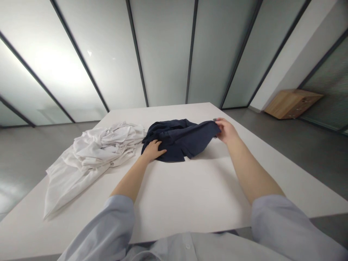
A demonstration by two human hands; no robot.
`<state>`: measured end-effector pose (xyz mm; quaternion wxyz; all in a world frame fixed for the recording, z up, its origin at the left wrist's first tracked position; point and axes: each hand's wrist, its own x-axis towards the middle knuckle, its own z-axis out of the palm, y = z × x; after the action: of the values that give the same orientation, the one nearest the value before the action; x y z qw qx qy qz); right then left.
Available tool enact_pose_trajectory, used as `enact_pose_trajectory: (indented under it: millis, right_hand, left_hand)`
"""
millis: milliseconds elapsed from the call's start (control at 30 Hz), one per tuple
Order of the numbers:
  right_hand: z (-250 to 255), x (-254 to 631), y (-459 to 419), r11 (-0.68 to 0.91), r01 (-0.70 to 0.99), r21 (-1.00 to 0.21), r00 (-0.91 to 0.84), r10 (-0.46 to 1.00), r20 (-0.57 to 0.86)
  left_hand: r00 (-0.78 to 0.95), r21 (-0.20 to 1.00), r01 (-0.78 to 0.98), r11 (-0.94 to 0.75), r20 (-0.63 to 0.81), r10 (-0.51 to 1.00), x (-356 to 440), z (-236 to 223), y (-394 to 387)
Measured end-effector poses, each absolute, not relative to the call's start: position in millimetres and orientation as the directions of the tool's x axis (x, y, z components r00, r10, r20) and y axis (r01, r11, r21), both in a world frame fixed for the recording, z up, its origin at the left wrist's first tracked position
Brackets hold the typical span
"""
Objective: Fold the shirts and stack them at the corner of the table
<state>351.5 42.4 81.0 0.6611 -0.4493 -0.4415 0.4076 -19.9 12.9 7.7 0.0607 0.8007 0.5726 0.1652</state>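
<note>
A dark navy garment [176,139] lies bunched on the white table [190,195], with a slit in its near edge. On its left part rests my left hand [153,150], fingers spread flat against the cloth. My right hand [225,129] pinches the garment's right end and holds it raised above the tabletop. Between the hands the fabric slopes down to the left. Its exact kind cannot be made out from the folds.
A rumpled pile of white cloth [98,148] covers the table's left side, one corner reaching toward the near left edge. Frosted glass panels [163,54] stand behind the table. A wooden cabinet [292,103] is on the floor at the far right.
</note>
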Motion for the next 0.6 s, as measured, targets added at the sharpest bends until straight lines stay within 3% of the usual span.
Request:
enact_pose_trajectory:
  millis: [100, 200, 300, 367, 500, 600]
  right_hand:
    - [93.5, 371.9, 47.8, 0.433, -0.136, -0.891, 0.544, 0.784, 0.298]
    - [96.8, 376.8, 49.3, 0.493, 0.000, -0.870, 0.595, 0.699, 0.396]
    - [91.8, 360.2, 44.1, 0.436, 0.197, -0.878, 0.420, 0.772, 0.477]
    - [83.4, 340.6, 38.4, 0.390, 0.387, -0.836, 0.185, 0.855, 0.485]
    - [53.9, 302.9, 30.1, 0.370, 0.751, -0.547, -0.275, 0.928, 0.251]
    - [29.7, 291.3, 29.9, 0.352, 0.870, -0.344, -0.329, 0.936, 0.126]
  left_hand:
    - [0.304, 0.290, 0.892, -0.347, 0.183, 0.935, -21.5, 12.6, 13.5]
    - [0.275, 0.296, 0.899, -0.323, 0.193, 0.942, -20.2, 20.6, 11.1]
    - [0.242, 0.256, 0.924, -0.286, 0.188, 0.952, -16.1, 29.5, 6.6]
    - [0.209, 0.225, 0.942, -0.248, 0.183, 0.961, -12.9, 34.8, 3.7]
    - [0.128, 0.203, 0.964, -0.173, 0.217, 0.968, -9.0, 40.5, 0.3]
    - [0.100, 0.205, 0.967, -0.150, 0.235, 0.967, -9.0, 38.8, -0.1]
